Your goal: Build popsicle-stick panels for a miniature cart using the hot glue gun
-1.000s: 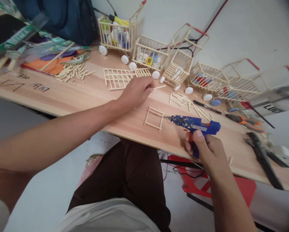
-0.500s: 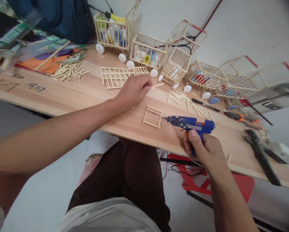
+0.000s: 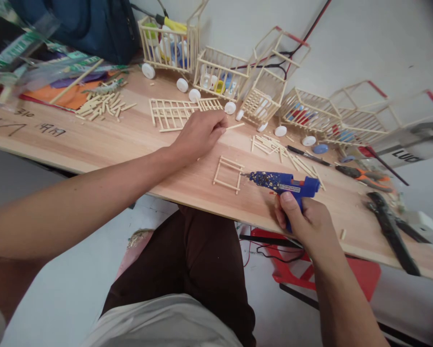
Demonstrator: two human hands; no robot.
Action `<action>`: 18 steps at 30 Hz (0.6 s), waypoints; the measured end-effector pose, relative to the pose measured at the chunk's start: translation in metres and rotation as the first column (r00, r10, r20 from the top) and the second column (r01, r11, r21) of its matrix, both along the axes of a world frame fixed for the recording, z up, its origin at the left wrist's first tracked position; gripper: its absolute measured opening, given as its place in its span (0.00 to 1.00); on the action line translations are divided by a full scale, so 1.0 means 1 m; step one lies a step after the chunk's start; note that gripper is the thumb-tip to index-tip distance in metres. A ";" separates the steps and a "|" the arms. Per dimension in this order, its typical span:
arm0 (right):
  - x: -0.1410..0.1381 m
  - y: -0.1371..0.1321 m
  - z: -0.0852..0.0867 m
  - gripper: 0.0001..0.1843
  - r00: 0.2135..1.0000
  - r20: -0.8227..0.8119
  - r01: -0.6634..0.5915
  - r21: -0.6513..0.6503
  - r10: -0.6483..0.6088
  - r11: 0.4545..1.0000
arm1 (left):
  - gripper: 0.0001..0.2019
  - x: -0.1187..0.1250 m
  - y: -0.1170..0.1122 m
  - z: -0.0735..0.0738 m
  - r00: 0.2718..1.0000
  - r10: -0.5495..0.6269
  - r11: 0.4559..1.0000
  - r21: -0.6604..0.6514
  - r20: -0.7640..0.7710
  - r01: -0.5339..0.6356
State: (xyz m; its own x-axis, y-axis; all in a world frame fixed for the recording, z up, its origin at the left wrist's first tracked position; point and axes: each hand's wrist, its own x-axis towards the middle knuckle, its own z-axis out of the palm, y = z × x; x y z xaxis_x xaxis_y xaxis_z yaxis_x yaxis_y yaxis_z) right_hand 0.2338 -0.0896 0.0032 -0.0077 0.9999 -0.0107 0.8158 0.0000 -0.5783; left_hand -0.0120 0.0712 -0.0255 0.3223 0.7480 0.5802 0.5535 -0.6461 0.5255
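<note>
1. Fingers of my right hand are wrapped around the handle of the blue glue gun, thumb along its side.
2. Its nozzle points left, at the right-hand bar of a small stick frame; I cannot tell whether tip and wood touch.
3. That frame lies flat on the wooden table, between my two hands.
4. My left hand has its fingers drawn together on a thin stick, which pokes out to the right.
5. Just behind that hand lies a slatted panel, partly hidden by it.
6. Loose sticks lie scattered beyond the gun, near a black pen.
7. Stick-built carts line the wall.
</note>
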 end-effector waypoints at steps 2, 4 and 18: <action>-0.001 0.000 0.001 0.34 1.000 0.011 0.001 0.005 -0.001 1.000 | 0.05 0.000 0.000 0.000 1.000 0.000 1.000 0.000 -0.001 0.000; -0.001 0.000 0.001 0.34 1.000 0.022 0.006 0.007 -0.006 1.000 | 0.05 -0.001 0.000 -0.001 1.000 0.000 1.000 0.003 -0.003 0.000; -0.003 -0.001 0.001 0.34 0.999 0.044 0.027 0.034 -0.028 0.999 | 0.05 -0.001 0.001 -0.001 1.000 0.005 1.000 -0.019 -0.010 -0.005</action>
State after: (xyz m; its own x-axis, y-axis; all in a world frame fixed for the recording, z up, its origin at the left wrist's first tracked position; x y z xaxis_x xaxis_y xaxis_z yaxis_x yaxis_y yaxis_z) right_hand 0.2309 -0.0905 0.0046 0.0194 0.9995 0.0230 0.8407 -0.0039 -0.5414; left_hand -0.0126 0.0720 -0.0261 0.3240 0.7603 0.5630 0.5619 -0.6334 0.5321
